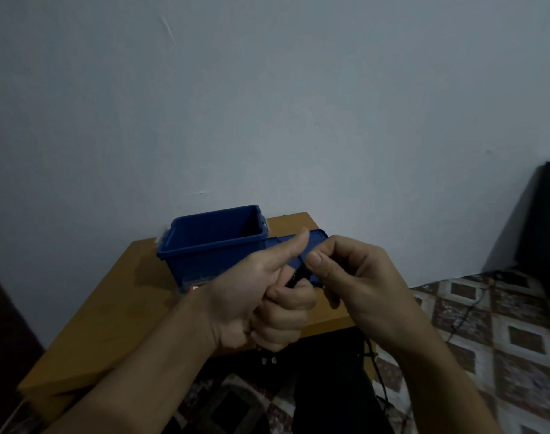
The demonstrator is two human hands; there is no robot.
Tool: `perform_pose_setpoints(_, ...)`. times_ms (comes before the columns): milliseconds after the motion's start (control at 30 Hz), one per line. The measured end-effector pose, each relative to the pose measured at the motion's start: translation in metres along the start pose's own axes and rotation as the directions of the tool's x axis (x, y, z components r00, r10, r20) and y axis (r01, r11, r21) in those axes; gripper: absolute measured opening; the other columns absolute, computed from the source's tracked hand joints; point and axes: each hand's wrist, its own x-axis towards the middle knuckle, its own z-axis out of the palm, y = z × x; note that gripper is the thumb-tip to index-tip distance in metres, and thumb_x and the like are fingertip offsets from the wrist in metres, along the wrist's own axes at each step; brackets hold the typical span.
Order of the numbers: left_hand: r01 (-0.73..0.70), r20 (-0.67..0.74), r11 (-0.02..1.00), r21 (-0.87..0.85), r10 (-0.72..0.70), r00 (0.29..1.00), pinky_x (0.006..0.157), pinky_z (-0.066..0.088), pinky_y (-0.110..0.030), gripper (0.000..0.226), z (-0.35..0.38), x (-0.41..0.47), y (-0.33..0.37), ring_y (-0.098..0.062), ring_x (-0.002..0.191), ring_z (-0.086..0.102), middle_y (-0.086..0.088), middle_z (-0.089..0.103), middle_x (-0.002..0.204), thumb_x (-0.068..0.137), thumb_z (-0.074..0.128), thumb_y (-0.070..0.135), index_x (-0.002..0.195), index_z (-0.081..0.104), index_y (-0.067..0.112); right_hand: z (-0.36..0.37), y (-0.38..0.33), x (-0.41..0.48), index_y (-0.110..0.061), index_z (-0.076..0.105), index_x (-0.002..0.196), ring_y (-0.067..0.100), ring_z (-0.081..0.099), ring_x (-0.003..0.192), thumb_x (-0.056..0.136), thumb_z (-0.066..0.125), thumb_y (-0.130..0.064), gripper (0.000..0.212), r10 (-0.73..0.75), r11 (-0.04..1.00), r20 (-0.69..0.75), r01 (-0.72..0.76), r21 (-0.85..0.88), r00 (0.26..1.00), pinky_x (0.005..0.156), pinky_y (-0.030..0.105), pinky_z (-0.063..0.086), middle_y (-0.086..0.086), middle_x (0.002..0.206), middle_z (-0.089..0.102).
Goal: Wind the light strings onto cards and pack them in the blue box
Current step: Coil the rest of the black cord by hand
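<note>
Nearest us, two bare forearms rise from the lower edge. Our left hand point(261, 296) is fisted with the thumb upright, fingers curled round a thin, dark, braided-looking light string point(294, 278). Our right hand point(355, 277) pinches the same strand between thumb and forefinger, just beside the left thumb. Behind them is the smooth tan wooden worktop point(110, 308). On it stands the blue box point(204, 258), rectangular glossy plastic, open, pale latches at its ends. Its flat blue lid point(314, 238) lies beside it, partly hidden by our hands. Right: patterned floor tiles point(486, 324). Farthest: a matte pale wall point(267, 104).
</note>
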Motion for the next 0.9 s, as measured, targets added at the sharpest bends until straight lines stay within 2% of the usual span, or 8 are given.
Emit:
perform_pose_setpoints(67,-0.021,0.058,0.997,-0.074,0.025,0.998,0.037,0.011,-0.023,0.066,-0.001,0.001,-0.001,-0.008,0.036,0.014,0.006,0.02,0.043,0.094,0.028,0.072,0.054,0.027,0.019,0.002,0.004,0.001,-0.006,0.064,0.082,0.023,0.045,0.056,0.095,0.062,-0.035,0.032,0.012,1.0,-0.004,-0.012,0.0,1.0,0.052,0.04,0.039,0.017,0.066,0.051)
perform_pose_setpoints(167,-0.089,0.105,0.98,-0.18,0.109,0.989,0.041,0.015,-0.025,0.057,-0.003,0.003,-0.002,-0.009,0.04,0.015,0.004,0.02,0.048,0.1,0.029,0.058,0.063,0.035,0.014,0.001,0.007,0.002,-0.008,0.065,0.083,0.019,0.047,0.056,0.092,0.06,-0.035,0.029,0.055,0.998,-0.025,-0.055,-0.006,0.998,0.053,0.037,0.041,0.006,0.064,0.052)
perform_pose_setpoints(333,-0.24,0.085,0.934,-0.264,0.27,0.959,0.047,0.022,-0.027,0.043,0.001,0.003,-0.001,-0.012,0.045,0.022,0.001,0.024,0.055,0.098,0.027,0.041,0.075,0.047,0.01,0.004,0.013,0.0,-0.009,0.065,0.091,0.015,0.052,0.058,0.095,0.053,-0.035,0.029,0.115,0.993,0.045,-0.113,-0.033,0.992,0.055,0.034,0.045,-0.003,0.067,0.058)
perform_pose_setpoints(400,-0.285,0.072,0.911,-0.298,0.319,0.945,0.048,0.023,-0.028,0.042,0.002,0.003,-0.001,-0.013,0.046,0.023,0.001,0.025,0.055,0.099,0.026,0.039,0.078,0.048,0.01,0.007,0.014,0.001,-0.008,0.066,0.094,0.015,0.054,0.06,0.098,0.051,-0.035,0.031,0.132,0.99,0.054,-0.129,-0.05,0.99,0.056,0.034,0.046,0.001,0.069,0.06)
perform_pose_setpoints(533,-0.337,0.033,0.889,-0.311,0.364,0.931,0.047,0.024,-0.028,0.042,0.003,0.004,0.0,-0.013,0.045,0.024,0.001,0.026,0.055,0.1,0.025,0.036,0.077,0.048,0.01,0.009,0.016,0.0,-0.01,0.069,0.103,0.025,0.059,0.066,0.106,0.045,-0.03,0.032,0.17,0.983,0.1,-0.162,-0.085,0.98,0.062,0.04,0.05,0.023,0.084,0.067)
perform_pose_setpoints(633,-0.383,-0.031,0.876,-0.293,0.391,0.92,0.05,0.033,-0.029,0.04,0.004,0.002,0.001,-0.014,0.046,0.034,0.0,0.036,0.055,0.099,0.028,0.033,0.078,0.051,0.008,0.011,0.016,-0.001,-0.015,0.067,0.107,0.034,0.064,0.076,0.106,0.044,-0.029,0.028,0.193,0.98,0.102,-0.187,-0.071,0.976,0.07,0.049,0.054,0.017,0.091,0.07)
perform_pose_setpoints(733,-0.454,-0.149,0.85,-0.268,0.429,0.891,0.056,0.042,-0.031,0.031,0.008,-0.001,0.006,-0.016,0.053,0.044,-0.003,0.045,0.062,0.097,0.034,0.024,0.081,0.055,0.007,0.013,0.018,-0.001,-0.017,0.065,0.109,0.022,0.066,0.074,0.107,0.046,-0.025,0.021,0.213,0.976,0.091,-0.207,-0.065,0.973,0.072,0.043,0.053,0.003,0.087,0.071)
perform_pose_setpoints(900,-0.583,-0.337,0.783,-0.216,0.501,0.797,0.06,0.052,-0.028,0.025,0.012,-0.001,0.011,-0.015,0.06,0.055,-0.004,0.056,0.071,0.098,0.041,0.018,0.094,0.062,0.007,0.014,0.018,-0.001,-0.01,0.067,0.094,0.014,0.07,0.074,0.105,0.048,-0.015,0.022,0.229,0.96,0.114,-0.205,-0.191,0.967,0.068,0.02,0.049,0.004,0.085,0.073)
